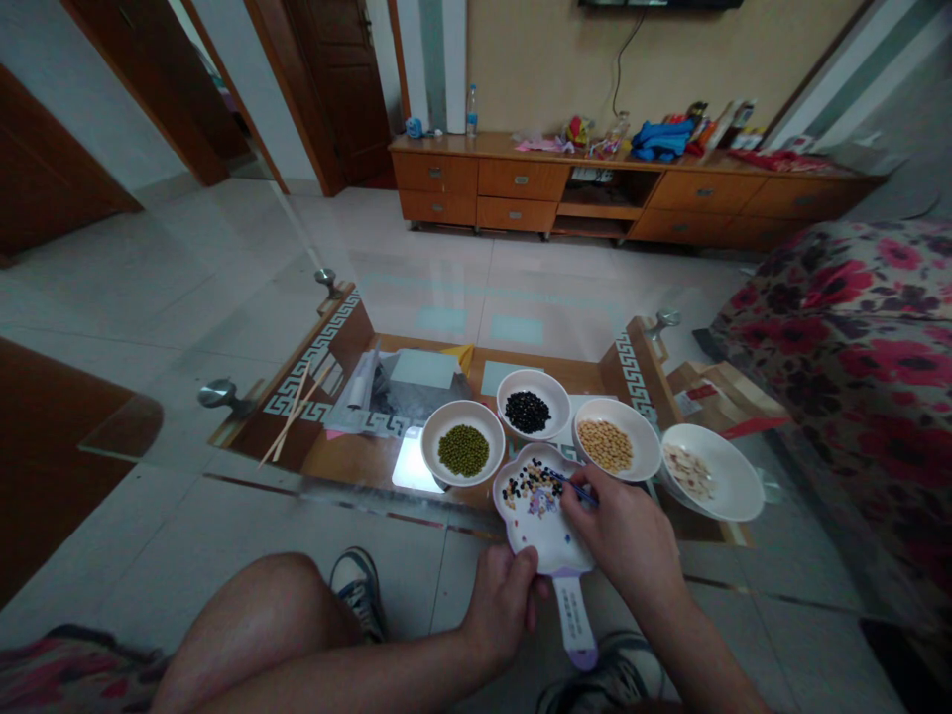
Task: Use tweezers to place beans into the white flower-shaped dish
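My left hand (508,595) grips the lower left edge of a white, scalloped tray (536,543) with a lilac rim and a printed handle. Mixed black and yellowish beans (532,481) lie on its far half, near a small cartoon print. My right hand (625,531) is over the tray's right side, its fingers closed on a thin dark blue tool (576,486); the tip is among the beans, and its exact kind is unclear. Beyond stand white bowls of green beans (463,451), black beans (528,412), yellow soybeans (606,445) and pale pieces (689,471).
The bowls stand on a glass-topped table (402,504). Wooden chopsticks (296,415) lie at its left. A paper bag (718,397) is at the right, near a floral-covered seat (855,317). A low wooden cabinet (521,183) holds clutter along the far wall.
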`<state>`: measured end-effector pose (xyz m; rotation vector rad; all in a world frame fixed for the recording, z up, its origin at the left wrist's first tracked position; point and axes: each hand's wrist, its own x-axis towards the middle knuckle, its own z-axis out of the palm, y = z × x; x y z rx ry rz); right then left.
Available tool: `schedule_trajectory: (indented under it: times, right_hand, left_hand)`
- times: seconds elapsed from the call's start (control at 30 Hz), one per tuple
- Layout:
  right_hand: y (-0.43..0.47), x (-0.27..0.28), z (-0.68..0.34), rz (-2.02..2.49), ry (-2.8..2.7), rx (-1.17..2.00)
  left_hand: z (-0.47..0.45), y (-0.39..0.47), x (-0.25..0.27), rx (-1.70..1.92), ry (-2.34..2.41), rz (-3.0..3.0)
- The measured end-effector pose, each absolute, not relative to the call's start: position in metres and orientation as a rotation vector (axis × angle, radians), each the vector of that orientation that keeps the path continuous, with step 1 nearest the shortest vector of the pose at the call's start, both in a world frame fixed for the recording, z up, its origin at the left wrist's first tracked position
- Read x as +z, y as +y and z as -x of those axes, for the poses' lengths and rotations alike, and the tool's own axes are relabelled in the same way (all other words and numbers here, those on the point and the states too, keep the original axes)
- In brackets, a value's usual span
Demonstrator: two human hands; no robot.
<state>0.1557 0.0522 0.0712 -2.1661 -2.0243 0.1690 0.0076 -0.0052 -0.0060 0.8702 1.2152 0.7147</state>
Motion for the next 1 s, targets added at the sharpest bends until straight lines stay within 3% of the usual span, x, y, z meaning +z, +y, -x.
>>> schedule_trajectory:
  times: [0.47,0.73,1.0]
  right_hand:
    - [0.051,0.071,-0.157,2.129,-2.025,0.18]
    - [0.053,0.073,-0.152,1.772,-1.981,0.092]
    - [0.068,0.072,-0.144,1.948,-1.814,0.058]
  left_hand:
    - [-0.007,-0.004,0.0,0.698,1.204,-0.894]
    - [-0.007,-0.005,-0.004,0.709,1.216,-0.899]
    - [-0.007,-0.005,-0.004,0.685,1.213,-0.892]
